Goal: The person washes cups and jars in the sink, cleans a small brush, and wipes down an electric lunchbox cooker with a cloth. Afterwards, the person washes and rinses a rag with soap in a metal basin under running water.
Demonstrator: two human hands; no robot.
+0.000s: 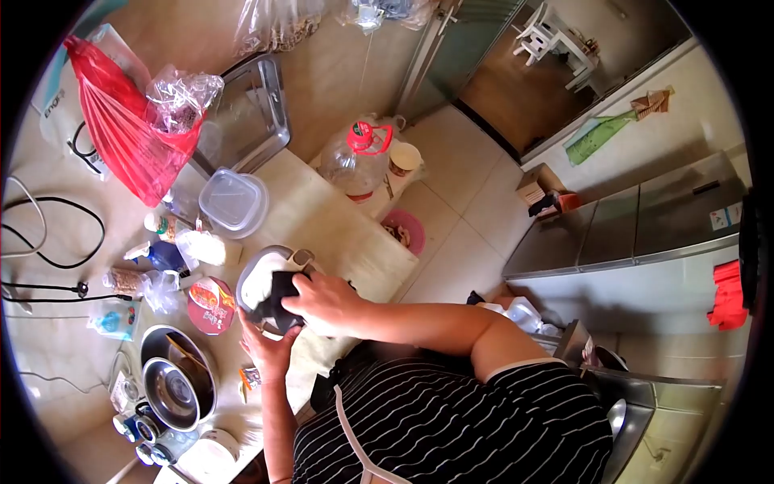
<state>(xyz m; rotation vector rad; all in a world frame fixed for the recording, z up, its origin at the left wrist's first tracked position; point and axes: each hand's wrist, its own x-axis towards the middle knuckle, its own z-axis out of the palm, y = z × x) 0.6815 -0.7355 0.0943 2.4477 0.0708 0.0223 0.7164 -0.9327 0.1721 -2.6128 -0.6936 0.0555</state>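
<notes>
A rounded container with a pale inside and a grey rim stands on the counter in front of me. A small ring-shaped part sits at its far right edge. My right hand reaches over it, fingers closed on a dark, soft-looking piece that resembles a black cloth. The cloth lies over the container's near side. My left hand grips the container's near left edge, its thumb close to the cloth. Part of the container is hidden by the cloth and hands.
Left of the container are a red-lidded tub, a clear plastic box and steel bowls. A large water bottle stands past the counter. A red bag hangs at upper left. A fridge is at right.
</notes>
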